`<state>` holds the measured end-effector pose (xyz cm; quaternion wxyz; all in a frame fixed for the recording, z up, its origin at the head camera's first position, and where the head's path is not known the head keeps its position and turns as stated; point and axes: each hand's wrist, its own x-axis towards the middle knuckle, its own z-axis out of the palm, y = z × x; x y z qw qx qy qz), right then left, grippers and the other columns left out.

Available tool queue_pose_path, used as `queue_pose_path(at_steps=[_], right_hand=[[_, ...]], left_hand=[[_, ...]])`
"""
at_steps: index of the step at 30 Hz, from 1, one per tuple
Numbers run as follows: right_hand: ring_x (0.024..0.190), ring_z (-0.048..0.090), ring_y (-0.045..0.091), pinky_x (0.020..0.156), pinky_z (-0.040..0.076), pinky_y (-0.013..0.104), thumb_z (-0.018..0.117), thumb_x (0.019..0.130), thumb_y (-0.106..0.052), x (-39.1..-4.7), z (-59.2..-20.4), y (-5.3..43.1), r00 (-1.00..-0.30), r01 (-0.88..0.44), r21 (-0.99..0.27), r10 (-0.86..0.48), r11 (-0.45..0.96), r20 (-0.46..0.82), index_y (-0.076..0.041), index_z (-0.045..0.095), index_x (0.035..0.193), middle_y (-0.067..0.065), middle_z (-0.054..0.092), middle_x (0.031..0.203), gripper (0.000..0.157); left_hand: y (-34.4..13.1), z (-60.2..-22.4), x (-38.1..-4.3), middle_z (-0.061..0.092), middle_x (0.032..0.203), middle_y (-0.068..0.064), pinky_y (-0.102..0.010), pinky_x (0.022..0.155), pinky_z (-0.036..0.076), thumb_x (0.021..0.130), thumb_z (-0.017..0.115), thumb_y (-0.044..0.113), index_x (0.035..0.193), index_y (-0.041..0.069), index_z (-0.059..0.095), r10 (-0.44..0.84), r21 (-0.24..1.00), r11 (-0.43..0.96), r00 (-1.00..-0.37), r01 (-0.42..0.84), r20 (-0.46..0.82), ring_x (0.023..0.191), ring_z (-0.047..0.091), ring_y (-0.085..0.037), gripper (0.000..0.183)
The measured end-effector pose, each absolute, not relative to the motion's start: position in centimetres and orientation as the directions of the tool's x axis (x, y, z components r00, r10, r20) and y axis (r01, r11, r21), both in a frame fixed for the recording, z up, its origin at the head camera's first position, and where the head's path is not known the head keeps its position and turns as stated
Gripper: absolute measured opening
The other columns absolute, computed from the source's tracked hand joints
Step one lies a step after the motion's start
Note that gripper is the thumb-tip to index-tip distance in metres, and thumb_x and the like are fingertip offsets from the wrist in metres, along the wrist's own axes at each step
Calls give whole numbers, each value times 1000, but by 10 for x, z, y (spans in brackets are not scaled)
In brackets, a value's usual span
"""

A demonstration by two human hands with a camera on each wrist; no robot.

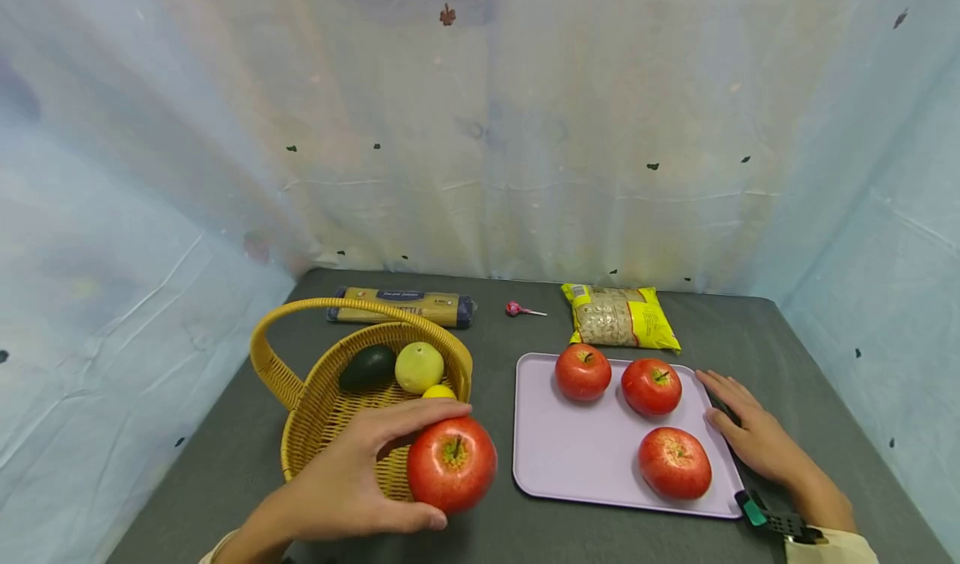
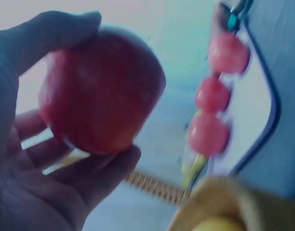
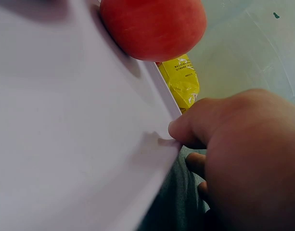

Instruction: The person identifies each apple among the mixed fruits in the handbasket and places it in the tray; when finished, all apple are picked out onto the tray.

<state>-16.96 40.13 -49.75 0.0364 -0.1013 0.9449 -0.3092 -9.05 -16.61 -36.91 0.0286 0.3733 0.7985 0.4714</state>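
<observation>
My left hand (image 1: 341, 472) holds a red apple (image 1: 452, 464) between thumb and fingers, in front of the basket's right side. In the left wrist view the same apple (image 2: 101, 91) sits between the thumb and the spread fingers. At the right edge of the lilac tray (image 1: 577, 456) rests my right hand (image 1: 765, 435); its thumb (image 3: 185, 129) touches the rim in the right wrist view, the other fingers lying outside it. On the tray are three red apples: one at the back (image 1: 582, 371), one at back right (image 1: 651, 386), one at front right (image 1: 675, 463).
A yellow wicker basket (image 1: 300, 439) with a tall handle holds an avocado (image 1: 367, 368), a yellow-green round fruit (image 1: 419, 367) and a partly hidden yellow fruit (image 1: 438, 391). Behind lie a spaghetti pack (image 1: 405, 306), a lollipop (image 1: 513, 308) and a yellow bag (image 1: 618, 317).
</observation>
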Motion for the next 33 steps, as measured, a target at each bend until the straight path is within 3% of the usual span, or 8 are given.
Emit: queue_pose_path(at_steps=[4, 10, 16, 27, 33], right_hand=[[156, 16, 69, 111, 20, 94, 59, 112, -25, -169, -498, 402, -976, -178, -596, -218, 783, 5, -10, 34, 171, 39, 32, 169, 66], [156, 16, 69, 110, 20, 94, 60, 112, -25, -169, -497, 401, -975, -187, -598, -221, 779, 16, -10, 35, 171, 38, 33, 169, 66], [156, 16, 69, 110, 19, 94, 60, 112, -25, -169, -496, 400, -975, -187, -602, -221, 777, 18, -9, 35, 171, 38, 33, 169, 67], [156, 15, 69, 111, 19, 94, 60, 112, -25, -170, -497, 401, -975, -185, -601, -222, 778, 13, -11, 34, 172, 38, 31, 170, 67], [156, 15, 69, 112, 18, 94, 60, 112, -24, -169, -497, 401, -975, -183, -609, -222, 772, 10, -10, 34, 172, 39, 31, 170, 66]], left_hand=[[-141, -369, -93, 65, 151, 14, -38, 109, 60, 87, 95, 42, 158, 38, 56, 647, 784, 288, -715, 551, 265, 136, 64, -13, 81], [-100, -383, -101, 66, 151, 4, -36, 108, 61, 86, 96, 32, 156, 28, 58, 669, 822, 145, -666, 551, 329, 136, 65, -14, 80], [-66, -392, -108, 67, 148, 9, -30, 108, 59, 84, 98, 31, 154, 34, 59, 650, 870, 131, -704, 476, 287, 131, 67, -8, 80], [-20, -411, -124, 72, 139, 6, -22, 101, 60, 81, 99, 22, 152, 17, 63, 620, 834, 110, -693, 541, 367, 122, 68, -2, 80], [-7, -417, -130, 72, 139, 5, -22, 103, 59, 80, 99, 22, 152, 19, 64, 610, 877, 109, -729, 467, 312, 120, 67, -1, 80]])
